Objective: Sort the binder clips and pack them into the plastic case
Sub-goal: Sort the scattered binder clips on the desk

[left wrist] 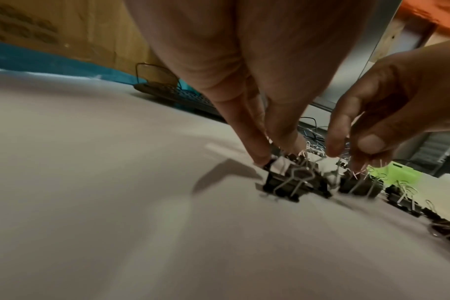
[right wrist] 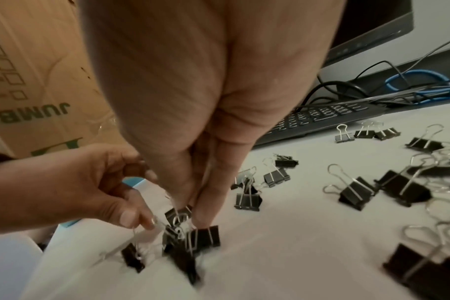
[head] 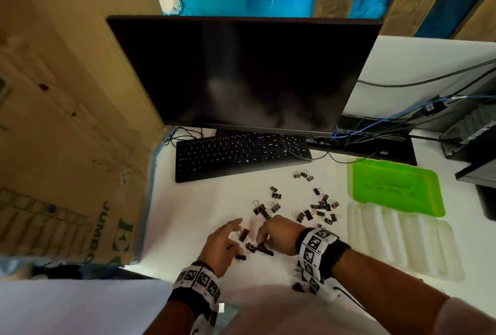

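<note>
A small cluster of black binder clips lies on the white table between my hands. My left hand comes down on its left side, thumb and forefinger pinching a clip's wire handle. My right hand points down and pinches the wire handles of another clip in the cluster. Several more loose clips are scattered farther back and right. The plastic case lies open at the right, with its green lid behind the clear ribbed tray. I see no clips in the tray.
A black keyboard and a dark monitor stand behind the clips. A cardboard box walls the left side. Cables and black equipment sit at the back right. A few clips lie under my right wrist.
</note>
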### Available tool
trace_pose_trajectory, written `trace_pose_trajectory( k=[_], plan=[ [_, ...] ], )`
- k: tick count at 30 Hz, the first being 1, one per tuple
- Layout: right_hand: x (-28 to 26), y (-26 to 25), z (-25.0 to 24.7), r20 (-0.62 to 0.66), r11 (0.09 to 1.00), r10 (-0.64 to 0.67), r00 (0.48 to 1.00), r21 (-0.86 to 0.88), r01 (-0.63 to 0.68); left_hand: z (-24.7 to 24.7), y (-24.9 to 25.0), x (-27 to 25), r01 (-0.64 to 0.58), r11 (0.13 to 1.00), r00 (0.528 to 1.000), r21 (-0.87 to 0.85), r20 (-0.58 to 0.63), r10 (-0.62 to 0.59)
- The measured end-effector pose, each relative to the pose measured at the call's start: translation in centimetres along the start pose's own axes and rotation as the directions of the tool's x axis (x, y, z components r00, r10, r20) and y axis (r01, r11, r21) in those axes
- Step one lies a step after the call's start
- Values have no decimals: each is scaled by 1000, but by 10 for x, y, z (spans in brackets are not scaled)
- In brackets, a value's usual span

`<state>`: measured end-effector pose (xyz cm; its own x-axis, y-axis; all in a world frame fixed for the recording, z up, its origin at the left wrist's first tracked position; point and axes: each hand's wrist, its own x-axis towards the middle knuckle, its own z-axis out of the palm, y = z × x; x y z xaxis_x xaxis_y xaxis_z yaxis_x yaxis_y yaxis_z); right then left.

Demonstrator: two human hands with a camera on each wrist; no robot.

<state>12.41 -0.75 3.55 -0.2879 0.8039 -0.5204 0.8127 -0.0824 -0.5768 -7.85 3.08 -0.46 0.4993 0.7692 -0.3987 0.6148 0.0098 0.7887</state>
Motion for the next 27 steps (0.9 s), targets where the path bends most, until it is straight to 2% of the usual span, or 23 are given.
trace_pose_trajectory(
  k=[3, 7, 12, 16, 19, 22, 24, 27],
  plan=[
    [-6, 12, -6, -72, 1000, -6, 997, 13, 7, -11, -12, -6, -21, 997, 998, 68, -58, 25],
    [-30, 42, -23, -128, 995, 97, 987, -17, -100, -16, -16, -7, -42, 992, 981, 119, -185, 63],
    [-68, 77, -31, -125, 966, 252, 960, -33, -258, -4, -1, 2, -177, 968, 974, 179, -112, 199],
    [-85, 85, -22, -117, 955, 297, 948, 20, -297, 5, 26, 22, -238, 944, 961, 227, -87, 263],
    [-87, 82, -8, -118, 961, 274, 955, 6, -275, 10, 40, 42, -171, 955, 975, 244, -100, 200],
    [-86, 82, 5, -82, 960, 247, 965, -113, -255, 15, 52, 58, -75, 966, 997, 247, -17, 81],
    [-83, 85, 11, -86, 962, 235, 968, -122, -245, 19, 57, 65, -61, 959, 998, 277, 41, 52],
    [-80, 91, 13, -109, 951, 234, 966, -181, -251, 26, 54, 74, -73, 949, 996, 306, 63, 56]
  ],
)
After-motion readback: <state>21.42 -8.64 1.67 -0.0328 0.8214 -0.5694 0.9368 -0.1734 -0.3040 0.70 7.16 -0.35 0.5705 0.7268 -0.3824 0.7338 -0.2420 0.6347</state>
